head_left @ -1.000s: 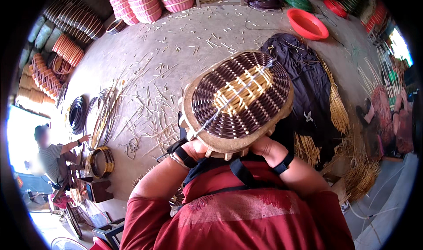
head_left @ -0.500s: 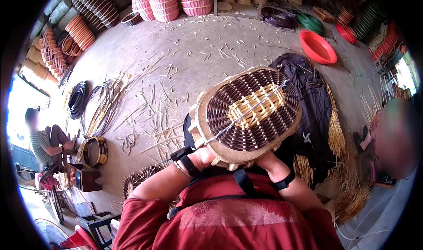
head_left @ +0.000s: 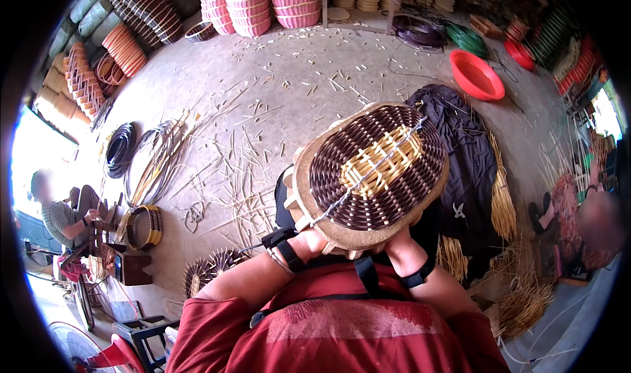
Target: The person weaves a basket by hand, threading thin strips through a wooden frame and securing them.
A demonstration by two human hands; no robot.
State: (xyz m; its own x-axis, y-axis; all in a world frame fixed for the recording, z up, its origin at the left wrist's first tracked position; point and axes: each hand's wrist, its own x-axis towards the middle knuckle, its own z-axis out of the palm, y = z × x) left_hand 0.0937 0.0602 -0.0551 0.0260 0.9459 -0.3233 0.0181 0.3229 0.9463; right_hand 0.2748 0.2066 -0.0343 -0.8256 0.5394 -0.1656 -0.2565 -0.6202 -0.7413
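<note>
An oval wooden mould [head_left: 303, 179] with knobbed sides bears a woven oval panel [head_left: 374, 202], dark brown around a pale middle, with a thin grey cord across it lengthwise. My left hand [head_left: 307, 245] grips the mould's near-left underside, its fingers mostly hidden. My right hand [head_left: 402, 248] holds it beneath the near-right edge, fingers likewise hidden. A black cloth [head_left: 463, 169] lies beyond it on the right, beside straw bundles [head_left: 503, 209].
Cane offcuts litter the floor, with coils [head_left: 120, 149] and a basket ring [head_left: 141, 228] at left, a red basin [head_left: 477, 74] at back right and stacked baskets [head_left: 243, 8] behind. Seated co-workers are at left [head_left: 62, 215] and right [head_left: 578, 222]; a fan [head_left: 69, 347] stands lower left.
The surroundings have shifted downward in the view, and the mould sits slightly lower and farther right in it, still in both hands. The left co-worker's outstretched arm has drawn back toward the knees.
</note>
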